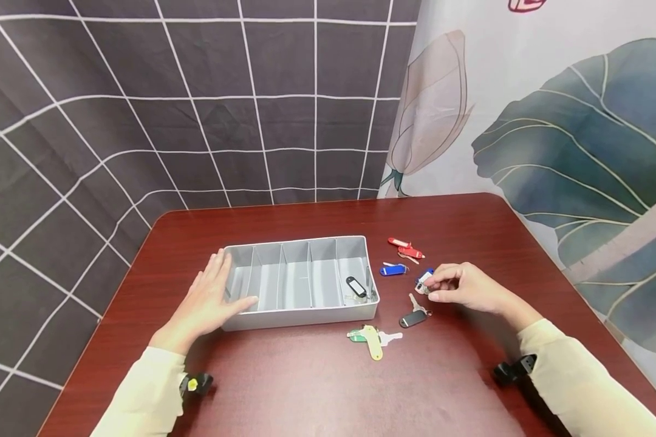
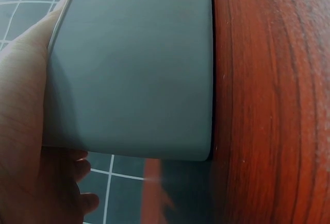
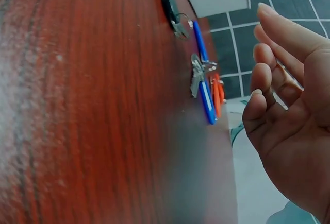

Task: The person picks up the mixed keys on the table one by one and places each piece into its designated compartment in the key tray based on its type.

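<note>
A grey divided tray (image 1: 300, 315) lies on the table. My left hand (image 1: 205, 294) rests on its left end, fingers along the end and thumb over the front rim; the left wrist view shows the tray's outer wall (image 2: 134, 74) beside it. My right hand (image 1: 467, 288) is by a blue-tagged key (image 1: 424, 277), fingertips overlapping it in the head view. In the right wrist view, thumb and fingers stand apart with nothing between them, beside keys with blue tags (image 3: 206, 103). A black-tagged key (image 1: 356, 286) sits in the tray's rightmost compartment.
Right of the tray lie red-tagged keys (image 1: 410, 252), another blue-tagged key (image 1: 393, 270) and another black-tagged key (image 1: 413, 318). In front of it are keys with yellow (image 1: 374, 345) and green (image 1: 356, 335) tags. A checked curtain (image 1: 284, 121) hangs behind the table.
</note>
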The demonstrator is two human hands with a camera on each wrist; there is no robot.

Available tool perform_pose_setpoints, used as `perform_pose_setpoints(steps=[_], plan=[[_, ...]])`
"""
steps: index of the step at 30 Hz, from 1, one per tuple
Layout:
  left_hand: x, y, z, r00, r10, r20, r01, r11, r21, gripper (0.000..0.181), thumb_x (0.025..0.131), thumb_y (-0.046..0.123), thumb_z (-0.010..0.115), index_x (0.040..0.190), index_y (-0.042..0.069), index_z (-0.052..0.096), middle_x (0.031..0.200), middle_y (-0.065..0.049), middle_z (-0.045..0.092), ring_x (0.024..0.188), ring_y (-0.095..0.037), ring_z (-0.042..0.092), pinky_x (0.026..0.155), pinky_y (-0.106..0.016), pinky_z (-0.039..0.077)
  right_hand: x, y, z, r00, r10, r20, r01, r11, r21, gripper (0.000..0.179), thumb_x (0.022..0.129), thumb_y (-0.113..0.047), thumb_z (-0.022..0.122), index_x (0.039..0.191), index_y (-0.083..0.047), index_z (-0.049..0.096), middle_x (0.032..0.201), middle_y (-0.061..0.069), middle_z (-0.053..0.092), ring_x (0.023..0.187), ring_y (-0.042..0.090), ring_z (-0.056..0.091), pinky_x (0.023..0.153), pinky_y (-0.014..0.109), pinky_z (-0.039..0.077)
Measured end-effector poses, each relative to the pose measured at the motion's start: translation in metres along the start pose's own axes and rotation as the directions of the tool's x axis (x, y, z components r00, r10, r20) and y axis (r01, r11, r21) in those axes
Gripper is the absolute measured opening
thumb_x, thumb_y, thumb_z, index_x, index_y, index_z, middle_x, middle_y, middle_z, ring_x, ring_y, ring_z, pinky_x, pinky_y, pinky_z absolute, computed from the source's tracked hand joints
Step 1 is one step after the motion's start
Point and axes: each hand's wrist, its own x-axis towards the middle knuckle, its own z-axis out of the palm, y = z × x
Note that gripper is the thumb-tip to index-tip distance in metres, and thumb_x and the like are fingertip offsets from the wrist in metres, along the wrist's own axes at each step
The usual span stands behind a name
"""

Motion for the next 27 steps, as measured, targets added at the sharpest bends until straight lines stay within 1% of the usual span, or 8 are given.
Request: perform_pose_setpoints(steps=[2,6,11,14,19,23,27], plan=[[0.000,0.000,-0.001,1.000,0.001,-0.006,-0.001,1.000,-0.001,0.115,0.078,0.074,0.057,0.154,0.002,0.009,0.161,-0.015,0.002,0.145,-0.037,0.006,0.110,-0.063,0.016,0.001,-0.001,0.002,1.000,-0.005,0.013,0.005,1.000,-0.009,0.022,0.076,-0.001,0.079,0.097,0.003,0.073,0.088,0.017,0.067,0.067,0.015,0.059,0.055,0.026,0.050],[0.001,0.002,-0.002,1.000,0.003,-0.021,-0.003,1.000,-0.010,0.114,0.078,0.073,0.058,0.153,0.001,0.011,0.160,-0.016,0.005,0.145,-0.037,0.007,0.110,-0.062,0.016,0.002,0.011,0.006,0.999,-0.002,0.037,0.002,1.000,-0.019,0.024,0.076,-0.006,0.081,0.099,-0.003,0.075,0.086,0.010,0.067,0.067,0.013,0.058,0.055,0.025,0.051],[0.001,0.003,-0.003,1.000,-0.001,0.000,0.001,1.000,-0.013,0.116,0.077,0.075,0.057,0.154,0.002,0.010,0.160,-0.017,0.004,0.145,-0.038,0.006,0.111,-0.062,0.015,0.001,0.019,0.009,0.996,-0.011,0.087,0.011,1.000,0.001,0.026,0.077,-0.013,0.081,0.102,-0.007,0.075,0.087,0.004,0.068,0.068,0.013,0.058,0.056,0.026,0.051],[0.002,0.002,-0.003,1.000,0.008,-0.002,-0.008,1.000,-0.004,0.115,0.078,0.075,0.056,0.154,0.002,0.009,0.160,-0.016,0.002,0.146,-0.037,0.006,0.111,-0.062,0.015,0.003,0.021,0.011,0.995,-0.024,0.100,0.024,1.000,0.007,0.027,0.078,-0.016,0.081,0.103,-0.009,0.075,0.085,0.001,0.067,0.068,0.014,0.058,0.056,0.026,0.051],[0.002,0.001,-0.002,1.000,0.004,-0.006,-0.004,1.000,-0.010,0.115,0.078,0.075,0.056,0.153,0.001,0.010,0.160,-0.018,0.005,0.145,-0.038,0.007,0.110,-0.062,0.016,0.003,0.021,0.017,0.991,-0.016,0.136,0.019,1.000,-0.021,0.026,0.079,-0.021,0.080,0.102,-0.011,0.076,0.083,-0.004,0.067,0.069,0.011,0.058,0.057,0.025,0.051],[0.001,0.001,0.000,1.000,-0.002,0.007,0.002,1.000,-0.009,0.115,0.078,0.075,0.056,0.153,0.000,0.010,0.160,-0.018,0.004,0.145,-0.039,0.007,0.110,-0.062,0.015,0.002,0.020,0.021,0.986,-0.035,0.161,0.040,0.999,-0.029,0.025,0.078,-0.022,0.081,0.100,-0.010,0.077,0.082,-0.003,0.066,0.070,0.010,0.057,0.058,0.025,0.051],[0.000,0.002,0.000,1.000,0.006,-0.004,-0.006,1.000,-0.004,0.114,0.078,0.073,0.058,0.153,-0.001,0.012,0.160,-0.018,0.004,0.145,-0.039,0.008,0.110,-0.063,0.016,0.002,0.020,0.023,0.982,-0.053,0.180,0.061,0.997,-0.039,0.026,0.077,-0.024,0.081,0.099,-0.010,0.077,0.080,-0.002,0.065,0.068,0.010,0.057,0.056,0.024,0.049]])
